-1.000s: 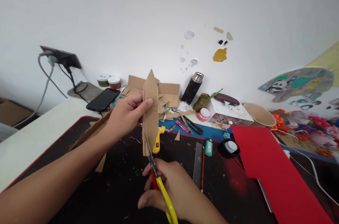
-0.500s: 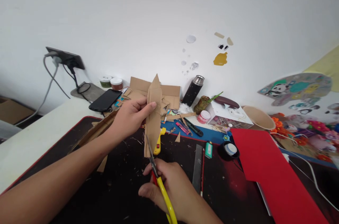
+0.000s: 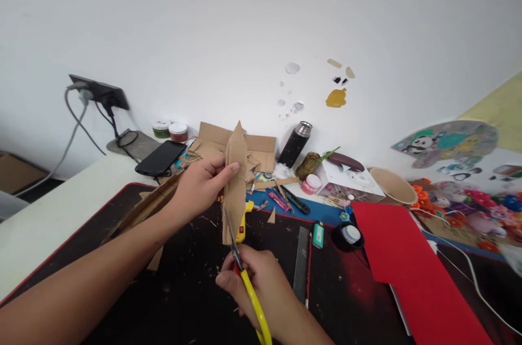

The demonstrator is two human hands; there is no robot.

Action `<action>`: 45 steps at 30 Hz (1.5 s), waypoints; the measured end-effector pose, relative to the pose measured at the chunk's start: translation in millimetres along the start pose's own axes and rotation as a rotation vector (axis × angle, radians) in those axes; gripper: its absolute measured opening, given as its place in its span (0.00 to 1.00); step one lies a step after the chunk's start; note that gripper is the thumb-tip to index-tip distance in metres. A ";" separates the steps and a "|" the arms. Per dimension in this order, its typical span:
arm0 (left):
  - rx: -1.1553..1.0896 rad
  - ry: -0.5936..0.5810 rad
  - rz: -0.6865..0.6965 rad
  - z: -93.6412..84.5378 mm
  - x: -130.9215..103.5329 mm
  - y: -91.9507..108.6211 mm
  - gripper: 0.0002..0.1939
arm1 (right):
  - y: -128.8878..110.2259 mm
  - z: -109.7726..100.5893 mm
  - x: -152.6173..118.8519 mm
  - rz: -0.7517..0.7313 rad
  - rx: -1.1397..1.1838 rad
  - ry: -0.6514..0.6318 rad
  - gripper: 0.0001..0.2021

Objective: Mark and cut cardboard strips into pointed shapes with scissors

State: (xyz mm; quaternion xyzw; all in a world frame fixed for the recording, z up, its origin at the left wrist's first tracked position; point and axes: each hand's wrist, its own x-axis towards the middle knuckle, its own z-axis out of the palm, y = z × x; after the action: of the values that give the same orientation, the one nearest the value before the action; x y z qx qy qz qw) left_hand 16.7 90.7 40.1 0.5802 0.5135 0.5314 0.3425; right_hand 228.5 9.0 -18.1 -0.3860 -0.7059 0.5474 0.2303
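A long cardboard piece (image 3: 235,193) with a pointed top stands upright in my left hand (image 3: 206,182), pinched between thumb and fingers near its middle. My right hand (image 3: 261,285) grips a pair of scissors (image 3: 255,301) by their yellow handles; a bit of red shows near the pivot. The blades lie against the lower end of the cardboard. Partly hidden behind the cardboard is a yellow tool (image 3: 242,225), perhaps a glue gun, on the dark mat (image 3: 183,290).
Cardboard scraps (image 3: 261,152) and a black flask (image 3: 296,144) stand by the wall. A phone (image 3: 161,157) lies left. Rightward are a cutter knife (image 3: 296,200), a ruler (image 3: 302,263), a pencil (image 3: 309,269), a green box (image 3: 318,235) and red sheet (image 3: 403,258).
The view has shifted slightly. The scissor blades look a little closer together at the cardboard's lower end, and both hands keep their hold.
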 end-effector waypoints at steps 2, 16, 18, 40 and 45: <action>-0.017 -0.014 -0.008 -0.1 0.9 -1.7 0.19 | 0.7 0.9 0.6 0.003 -0.016 0.017 0.18; 0.025 -0.018 0.003 -2.1 5.4 -9.8 0.22 | -4.1 0.2 8.3 0.069 -0.267 0.055 0.11; 0.027 -0.019 -0.002 -1.2 5.3 -10.8 0.22 | -4.4 -0.1 9.3 0.079 -0.283 0.052 0.10; -0.044 -0.030 -0.059 2.9 1.8 -7.6 0.18 | -0.8 1.0 7.6 0.101 -0.316 0.053 0.12; -0.062 -0.037 -0.070 3.6 2.7 -6.1 0.19 | -0.5 3.4 8.2 0.085 -0.376 0.073 0.12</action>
State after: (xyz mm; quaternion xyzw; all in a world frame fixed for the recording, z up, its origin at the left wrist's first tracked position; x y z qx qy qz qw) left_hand 18.5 95.3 34.3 0.5608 0.5104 0.5237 0.3881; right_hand 221.0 13.4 -19.4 -0.4713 -0.7700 0.4007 0.1562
